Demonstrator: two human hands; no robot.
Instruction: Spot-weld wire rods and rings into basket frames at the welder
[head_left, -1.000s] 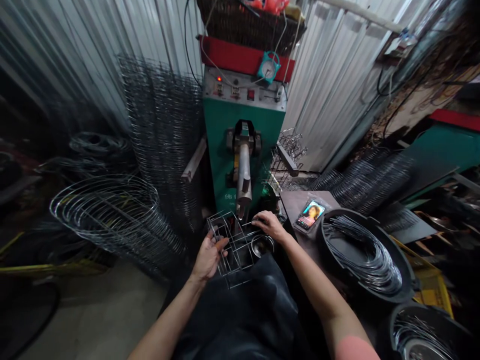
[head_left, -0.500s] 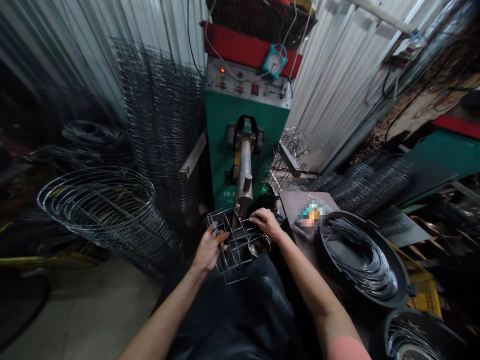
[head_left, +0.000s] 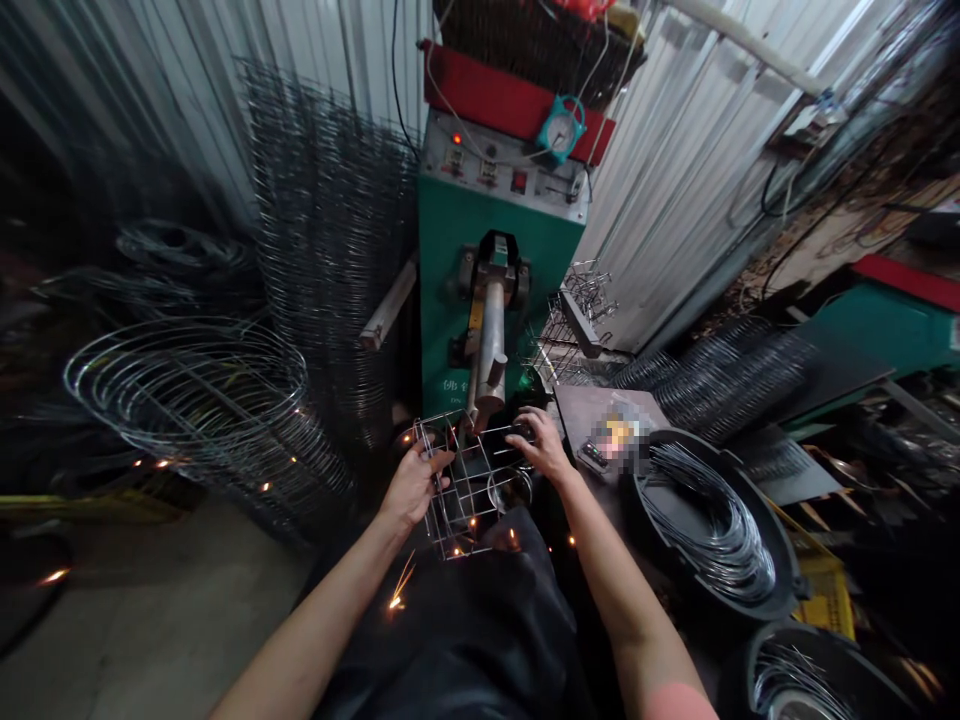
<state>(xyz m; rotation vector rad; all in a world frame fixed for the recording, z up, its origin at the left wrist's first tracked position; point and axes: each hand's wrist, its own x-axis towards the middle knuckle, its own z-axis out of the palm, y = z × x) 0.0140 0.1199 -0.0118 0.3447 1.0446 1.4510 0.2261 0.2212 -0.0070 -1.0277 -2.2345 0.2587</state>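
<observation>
- the wire frame [head_left: 463, 494] sits above the dark cloth [head_left: 450, 640] on the person's lap, its far side close beneath the lower end of the machine's metal arm [head_left: 491, 325]; the hidden contact there cannot be made out.
- the left hand [head_left: 409, 487] grips the frame's left side, thumb laid across the wires.
- the right hand [head_left: 546, 450] has bent fingers at the end of a wire by the frame's far right corner; how firmly it pinches, or whether that wire is loose or joined, i cannot tell.
- the frame is an open grid of thin bright metal rods. it should be light and fairly stiff, likely to flex or bend at a single rod if squeezed hard, and smooth enough to twist in the fingers.
- outer rods or crossings on the left and right sides look like the best holds, away from the arm's tip; sparks [head_left: 396, 603] are scattered around, so the metal near there may be hot.
- white chinese characters [head_left: 454, 386] mark the green machine [head_left: 442, 225], starting with 佛, with "dn" below; the rest is covered by the arm. the panel [head_left: 487, 165] has labels too small to read.
</observation>
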